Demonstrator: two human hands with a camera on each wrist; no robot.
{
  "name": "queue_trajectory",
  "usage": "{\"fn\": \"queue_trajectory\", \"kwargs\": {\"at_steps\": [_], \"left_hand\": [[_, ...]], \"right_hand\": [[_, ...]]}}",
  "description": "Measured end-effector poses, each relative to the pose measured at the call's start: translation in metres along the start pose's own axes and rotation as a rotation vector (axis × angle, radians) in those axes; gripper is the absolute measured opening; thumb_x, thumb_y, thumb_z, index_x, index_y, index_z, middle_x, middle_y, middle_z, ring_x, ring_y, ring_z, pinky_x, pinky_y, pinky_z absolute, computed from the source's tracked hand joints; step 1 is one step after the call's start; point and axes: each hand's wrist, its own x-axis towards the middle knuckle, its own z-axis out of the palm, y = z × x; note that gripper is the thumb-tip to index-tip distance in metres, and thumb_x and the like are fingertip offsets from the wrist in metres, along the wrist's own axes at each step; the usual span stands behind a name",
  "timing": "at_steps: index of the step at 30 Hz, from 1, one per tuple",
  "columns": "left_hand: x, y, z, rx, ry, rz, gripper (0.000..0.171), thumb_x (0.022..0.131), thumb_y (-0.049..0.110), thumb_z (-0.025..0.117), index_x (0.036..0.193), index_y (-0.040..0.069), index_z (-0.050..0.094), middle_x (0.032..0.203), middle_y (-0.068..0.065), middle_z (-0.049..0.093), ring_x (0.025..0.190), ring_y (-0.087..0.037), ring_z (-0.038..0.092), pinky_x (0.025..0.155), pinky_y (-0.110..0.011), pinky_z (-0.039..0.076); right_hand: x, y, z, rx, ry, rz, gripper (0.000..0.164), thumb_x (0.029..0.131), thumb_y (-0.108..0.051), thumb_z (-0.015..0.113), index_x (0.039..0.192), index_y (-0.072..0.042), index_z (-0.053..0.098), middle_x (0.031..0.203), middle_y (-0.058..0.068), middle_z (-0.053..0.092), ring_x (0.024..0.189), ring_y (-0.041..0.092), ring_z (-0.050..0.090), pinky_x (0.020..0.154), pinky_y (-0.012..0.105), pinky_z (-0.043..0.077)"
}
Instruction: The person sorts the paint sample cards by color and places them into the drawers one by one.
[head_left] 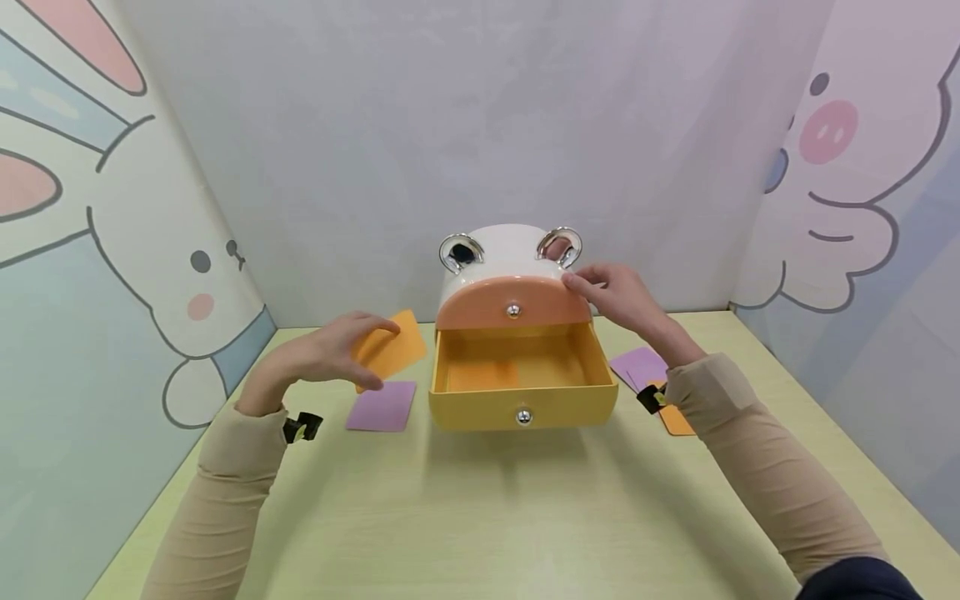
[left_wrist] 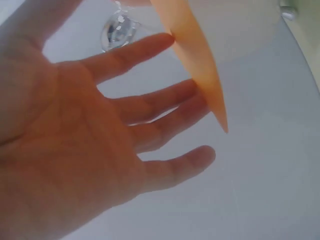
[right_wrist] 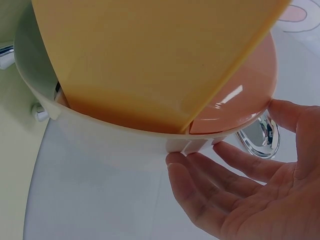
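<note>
My left hand (head_left: 330, 350) holds a square orange paper sheet (head_left: 401, 346) up at a tilt, left of a small frog-shaped drawer box (head_left: 510, 246). In the left wrist view, straight fingertips touch the bowed sheet (left_wrist: 200, 65). My right hand (head_left: 618, 296) grips the box's upper right edge, thumb on the front rim and fingers along the white side, below a chrome ring eye (right_wrist: 260, 135). The yellow lower drawer (head_left: 480, 410) is pulled out, with an orange sheet (head_left: 480, 377) lying inside at the left. Above it, the salmon upper drawer (head_left: 480, 307) is closed.
A purple sheet (head_left: 382, 407) lies on the table left of the drawer. To the right, under my right forearm, are purple sheets (head_left: 637, 365) and an orange sheet (head_left: 678, 423). Panels with cartoon animals (head_left: 172, 250) enclose the table.
</note>
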Motion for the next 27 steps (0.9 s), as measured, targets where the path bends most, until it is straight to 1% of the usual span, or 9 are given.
{"fn": "queue_trajectory", "kwargs": {"at_steps": [6, 10, 14, 18, 22, 27], "left_hand": [[-0.003, 0.012, -0.003, 0.03, -0.028, 0.108, 0.067, 0.072, 0.021, 0.078, 0.134, 0.014, 0.053, 0.138, -0.013, 0.049, 0.128, -0.033, 0.042, 0.101, -0.052, 0.04], [-0.003, 0.023, -0.005, 0.031, -0.036, 0.154, 0.065, 0.073, 0.021, 0.078, 0.133, 0.014, 0.054, 0.134, -0.009, 0.052, 0.122, -0.029, 0.044, 0.097, -0.048, 0.042], [0.001, 0.035, -0.007, 0.028, -0.047, 0.174, 0.064, 0.074, 0.02, 0.077, 0.133, 0.013, 0.054, 0.132, -0.01, 0.052, 0.118, -0.028, 0.046, 0.094, -0.045, 0.044], [0.007, 0.045, -0.006, 0.05, -0.063, 0.179, 0.064, 0.073, 0.021, 0.077, 0.133, 0.015, 0.054, 0.133, -0.009, 0.051, 0.118, -0.027, 0.046, 0.093, -0.043, 0.044], [0.013, 0.054, -0.004, 0.069, -0.077, 0.186, 0.065, 0.072, 0.022, 0.077, 0.132, 0.015, 0.055, 0.136, -0.01, 0.05, 0.124, -0.028, 0.044, 0.098, -0.045, 0.043], [0.021, 0.063, -0.002, 0.094, -0.095, 0.214, 0.063, 0.073, 0.024, 0.077, 0.132, 0.015, 0.055, 0.14, -0.011, 0.048, 0.128, -0.03, 0.042, 0.103, -0.047, 0.041]], "right_hand": [[0.0, 0.0, -0.001, -0.001, -0.009, 0.003, 0.061, 0.094, -0.056, 0.049, 0.125, -0.005, 0.062, 0.125, 0.017, 0.063, 0.118, 0.034, 0.055, 0.097, 0.054, 0.048], [-0.001, -0.001, -0.001, -0.004, -0.02, 0.001, 0.06, 0.095, -0.055, 0.048, 0.126, -0.005, 0.061, 0.127, 0.017, 0.062, 0.118, 0.034, 0.054, 0.098, 0.054, 0.047], [-0.001, 0.0, -0.001, 0.001, -0.021, 0.003, 0.06, 0.095, -0.055, 0.049, 0.126, -0.005, 0.061, 0.127, 0.017, 0.062, 0.118, 0.034, 0.054, 0.098, 0.054, 0.047], [0.0, 0.0, 0.0, -0.003, -0.011, 0.005, 0.061, 0.094, -0.056, 0.049, 0.126, -0.005, 0.061, 0.126, 0.017, 0.063, 0.118, 0.035, 0.055, 0.097, 0.054, 0.048], [0.0, -0.001, 0.0, -0.001, -0.003, 0.005, 0.061, 0.094, -0.056, 0.05, 0.126, -0.006, 0.062, 0.125, 0.017, 0.063, 0.117, 0.034, 0.055, 0.096, 0.054, 0.048], [0.001, -0.001, 0.001, 0.0, -0.001, 0.001, 0.061, 0.094, -0.056, 0.05, 0.126, -0.006, 0.062, 0.125, 0.016, 0.063, 0.117, 0.034, 0.055, 0.096, 0.054, 0.049]]}}
